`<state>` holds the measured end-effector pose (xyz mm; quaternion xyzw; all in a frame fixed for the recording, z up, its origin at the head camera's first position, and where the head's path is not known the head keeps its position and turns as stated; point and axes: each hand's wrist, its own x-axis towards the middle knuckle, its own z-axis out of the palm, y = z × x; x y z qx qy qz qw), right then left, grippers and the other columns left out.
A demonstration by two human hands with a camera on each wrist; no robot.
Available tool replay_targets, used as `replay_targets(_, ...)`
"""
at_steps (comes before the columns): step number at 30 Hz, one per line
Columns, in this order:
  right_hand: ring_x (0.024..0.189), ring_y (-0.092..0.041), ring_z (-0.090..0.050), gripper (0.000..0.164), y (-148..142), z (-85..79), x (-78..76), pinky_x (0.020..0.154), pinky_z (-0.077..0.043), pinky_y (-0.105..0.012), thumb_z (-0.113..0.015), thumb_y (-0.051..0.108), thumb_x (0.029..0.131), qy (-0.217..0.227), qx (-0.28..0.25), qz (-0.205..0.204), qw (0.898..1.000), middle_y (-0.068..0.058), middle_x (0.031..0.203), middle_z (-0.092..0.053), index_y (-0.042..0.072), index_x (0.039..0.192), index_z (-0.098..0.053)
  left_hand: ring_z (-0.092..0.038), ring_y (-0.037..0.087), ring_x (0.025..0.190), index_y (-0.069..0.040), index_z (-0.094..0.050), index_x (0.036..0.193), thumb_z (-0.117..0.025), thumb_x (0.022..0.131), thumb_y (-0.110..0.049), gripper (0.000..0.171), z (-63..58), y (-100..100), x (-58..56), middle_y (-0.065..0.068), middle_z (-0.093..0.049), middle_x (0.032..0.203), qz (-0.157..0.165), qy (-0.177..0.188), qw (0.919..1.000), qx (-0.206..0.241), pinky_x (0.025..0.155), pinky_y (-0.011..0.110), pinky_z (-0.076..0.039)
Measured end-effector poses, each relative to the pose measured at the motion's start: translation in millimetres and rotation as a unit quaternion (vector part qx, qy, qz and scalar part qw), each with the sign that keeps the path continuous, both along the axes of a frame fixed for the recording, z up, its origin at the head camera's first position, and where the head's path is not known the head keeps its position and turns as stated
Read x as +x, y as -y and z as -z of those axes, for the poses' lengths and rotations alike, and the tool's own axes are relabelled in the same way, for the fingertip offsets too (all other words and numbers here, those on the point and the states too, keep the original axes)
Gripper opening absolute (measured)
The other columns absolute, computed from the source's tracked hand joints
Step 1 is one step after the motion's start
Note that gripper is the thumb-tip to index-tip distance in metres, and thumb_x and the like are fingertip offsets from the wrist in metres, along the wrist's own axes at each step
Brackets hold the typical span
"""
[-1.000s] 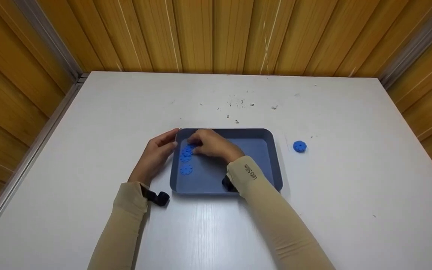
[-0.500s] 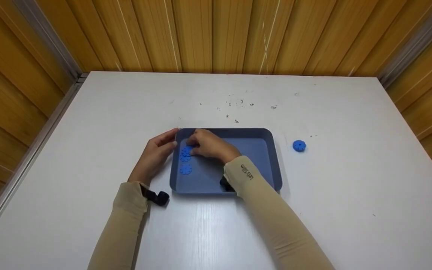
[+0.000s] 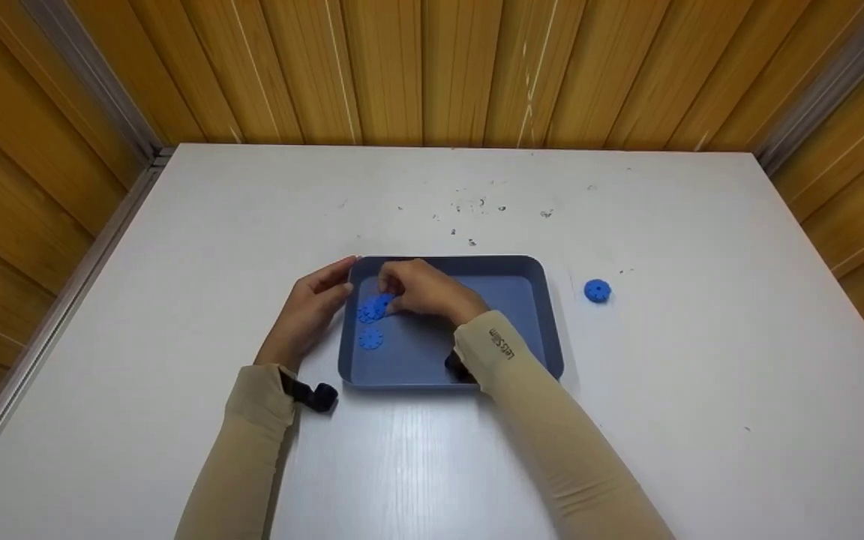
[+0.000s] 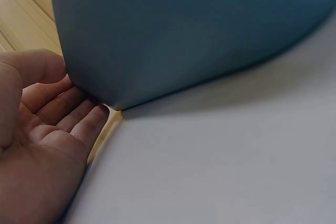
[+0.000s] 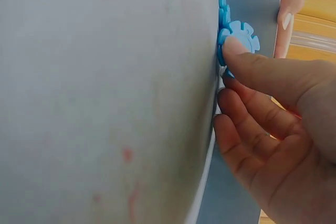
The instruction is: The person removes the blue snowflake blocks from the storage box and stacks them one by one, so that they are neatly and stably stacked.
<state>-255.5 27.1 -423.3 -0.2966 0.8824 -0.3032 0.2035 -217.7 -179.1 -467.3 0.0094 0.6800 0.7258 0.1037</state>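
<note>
My right hand (image 3: 428, 291) is over the left part of a blue-grey tray (image 3: 409, 360). In the right wrist view its thumb and index finger pinch a blue notched disc (image 5: 247, 36), tilted up on edge, while the other fingers are bent near the tray floor. More blue notched discs (image 3: 367, 313) lie overlapping beside it, and a separate disc (image 3: 370, 339) lies flat nearer me. My left hand (image 3: 304, 311) rests at the tray's left side. In the left wrist view its thumb touches the outer wall (image 4: 157, 40) and its fairly straight fingers reach the lower corner.
A thicker blue notched piece (image 3: 597, 291) sits on the white table (image 3: 687, 360) right of the tray. Dark scuffs mark the tabletop behind the tray. Yellow wood-look panels (image 3: 462, 75) stand along the back and sides. Each wrist wears a small black camera (image 3: 319, 397).
My right hand shifts slightly toward me and right, and the disc in its fingers now stands tilted beside the overlapping ones. The left hand and tray stay in place.
</note>
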Motion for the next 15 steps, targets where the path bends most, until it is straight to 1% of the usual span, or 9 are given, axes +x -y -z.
replay_targets(6,0.089,-0.018,-0.056,0.017,-8,-5.6,-1.1,0.086,-0.050,-0.031,-0.066,0.001,0.086,0.000,-0.011,0.002,1.000,-0.007,0.099,-0.066,0.007,0.102,-0.065,-0.045,0.018,0.135,-0.007,-0.045,0.143,-0.049,0.095,0.000,0.049,-0.3,0,0.0,0.008,-0.048,0.145,0.000,0.000,0.9999,0.010,0.113,0.030,-0.037)
replay_targets(9,0.087,-0.018,-0.056,0.014,-13,-8.8,-1.8,0.084,-0.050,-0.031,-0.065,0.000,0.087,-0.001,-0.019,-0.001,1.000,-0.007,0.097,-0.067,0.006,0.100,-0.067,-0.045,0.017,0.134,-0.008,-0.046,0.143,-0.050,0.095,0.000,0.048,0.1,0,-0.4,0.008,-0.049,0.144,-0.002,0.001,1.0000,0.009,0.113,0.030,-0.037)
replay_targets(12,0.086,-0.017,-0.057,0.013,-18,-11.7,-2.2,0.084,-0.051,-0.031,-0.064,0.000,0.088,-0.008,-0.023,-0.003,1.000,-0.007,0.097,-0.068,0.006,0.098,-0.069,-0.045,0.017,0.134,-0.008,-0.046,0.142,-0.050,0.095,-0.001,0.049,1.0,0,-0.6,0.007,-0.049,0.144,-0.004,0.002,1.0000,0.006,0.114,0.031,-0.036)
replay_targets(15,0.085,-0.016,-0.057,0.012,-24,-14.1,-2.2,0.081,-0.051,-0.030,-0.064,0.002,0.088,-0.016,-0.025,-0.003,1.000,-0.007,0.097,-0.068,0.006,0.099,-0.070,-0.042,0.018,0.137,-0.007,-0.044,0.143,-0.049,0.094,0.000,0.050,2.3,0,-0.2,0.008,-0.046,0.147,-0.003,-0.002,0.9999,0.013,0.115,0.031,-0.034)
